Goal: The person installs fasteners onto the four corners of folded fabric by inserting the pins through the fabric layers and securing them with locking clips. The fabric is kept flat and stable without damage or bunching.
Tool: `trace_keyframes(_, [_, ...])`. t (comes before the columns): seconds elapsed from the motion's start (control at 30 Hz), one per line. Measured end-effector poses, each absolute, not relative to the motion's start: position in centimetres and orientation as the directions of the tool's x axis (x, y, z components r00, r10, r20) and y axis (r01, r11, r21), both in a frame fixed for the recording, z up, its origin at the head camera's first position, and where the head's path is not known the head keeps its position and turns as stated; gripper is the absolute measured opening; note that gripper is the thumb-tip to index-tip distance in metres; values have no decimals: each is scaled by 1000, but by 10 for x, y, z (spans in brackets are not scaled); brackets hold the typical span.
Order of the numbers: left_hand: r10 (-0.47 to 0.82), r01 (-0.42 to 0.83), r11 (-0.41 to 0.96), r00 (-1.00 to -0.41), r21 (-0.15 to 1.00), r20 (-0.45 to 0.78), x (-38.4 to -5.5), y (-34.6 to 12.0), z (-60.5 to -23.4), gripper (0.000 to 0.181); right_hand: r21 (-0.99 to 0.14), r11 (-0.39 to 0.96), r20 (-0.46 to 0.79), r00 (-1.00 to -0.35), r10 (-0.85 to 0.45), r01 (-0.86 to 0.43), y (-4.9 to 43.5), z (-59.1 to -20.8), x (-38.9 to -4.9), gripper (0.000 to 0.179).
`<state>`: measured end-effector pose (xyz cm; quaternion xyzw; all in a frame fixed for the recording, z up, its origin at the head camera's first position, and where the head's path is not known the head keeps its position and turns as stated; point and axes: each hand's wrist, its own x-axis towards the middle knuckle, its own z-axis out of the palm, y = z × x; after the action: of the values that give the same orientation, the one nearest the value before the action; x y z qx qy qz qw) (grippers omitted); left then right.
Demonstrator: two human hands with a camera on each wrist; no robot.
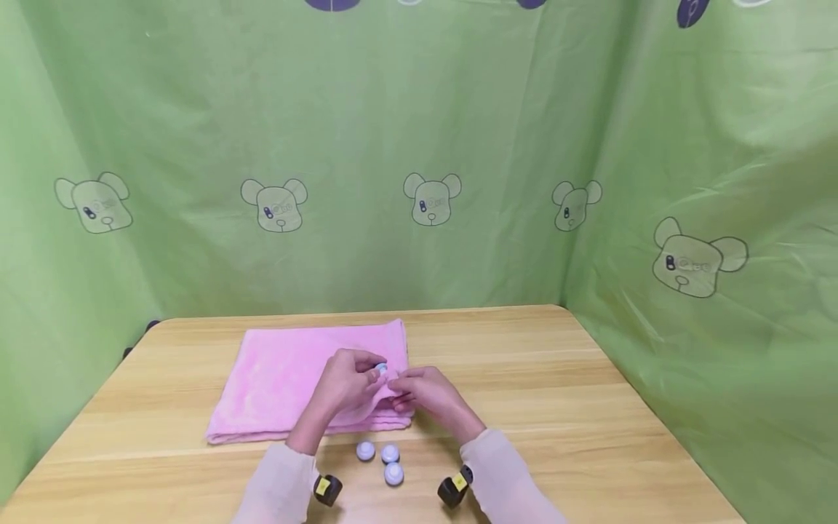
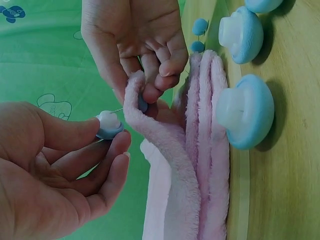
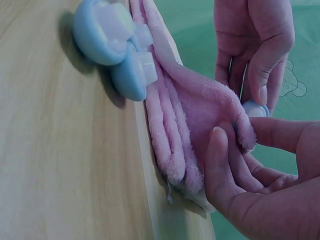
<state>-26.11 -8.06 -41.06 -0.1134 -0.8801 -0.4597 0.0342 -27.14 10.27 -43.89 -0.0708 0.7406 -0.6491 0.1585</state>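
In apparent fastening, fingers of the left hand (image 1: 347, 378) pinched a blue-and-white knob (image 2: 109, 124), the right hand (image 1: 432, 394) gripped the pink cloth (image 1: 281, 371), and alignment seemed needed next.

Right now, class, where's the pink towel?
In the head view, the pink towel lies left of centre on the table, beyond three blue pieces, its edge pinched by the right hand.

A small booth made from green curtains (image 1: 471, 109)
The cloth, printed with bear heads (image 1: 432, 202), hangs on three sides around a wood-grain worktop (image 1: 524, 407); whether it stands inside a home or an office, these views do not let me tell.
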Motion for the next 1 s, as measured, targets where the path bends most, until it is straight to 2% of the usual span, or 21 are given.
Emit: trace_keyframes(1.0, [179,248,575,-968,780,175,-260,-81,-407,22,-988,131,-123,-939,-322,85,103,-442,-273,28])
